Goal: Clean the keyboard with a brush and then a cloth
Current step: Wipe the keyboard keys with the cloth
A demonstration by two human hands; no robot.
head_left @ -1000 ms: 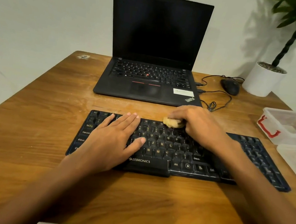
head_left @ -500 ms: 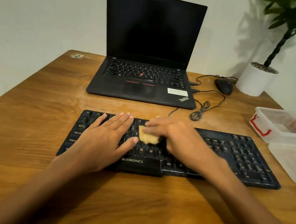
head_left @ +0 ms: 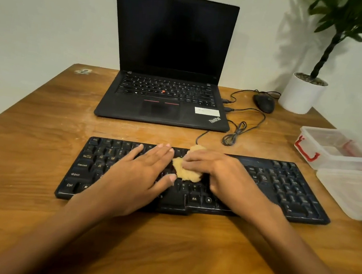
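You have two hands on one black keyboard (head_left: 282,187), which lies on the wooden table (head_left: 31,132) right in front of you. Your left hand (head_left: 140,177) lies flat on the left keys with its fingers straight and nothing in it. Your right hand (head_left: 220,174) lies with nearly straight fingers on one small yellow cloth (head_left: 188,174) and pushes it down on the middle keys, just beside your left thumb; your right thumb is hidden. Behind the keyboard are one open laptop (head_left: 171,46), one mouse (head_left: 264,103) and one white plant pot (head_left: 300,96), and on the right are two clear tubs, a tub with red clips (head_left: 330,148) and a plain tub (head_left: 353,192).
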